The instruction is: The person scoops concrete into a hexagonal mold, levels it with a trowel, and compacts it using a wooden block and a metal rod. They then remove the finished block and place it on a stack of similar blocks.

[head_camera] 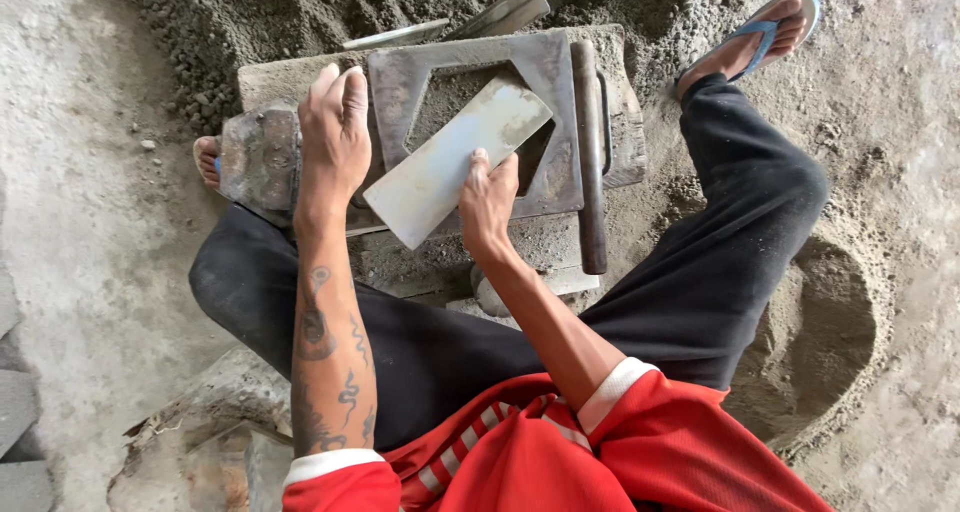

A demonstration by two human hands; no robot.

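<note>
Steel mould frame (560,122) steadied under my flat, spread left hand (335,137); my right hand (487,204) grips the flat metal plate (455,157), levelling the fill; next needs even scraping pressure.

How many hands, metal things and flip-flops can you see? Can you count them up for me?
Hands: 2, the left hand resting on the mould's edge and the right hand holding the flat metal plate
Metal things: 3, the flat metal plate, the metal mould frame and the metal bar
Flip-flops: 1 clearly seen, the blue flip-flop
Total: 6
</note>
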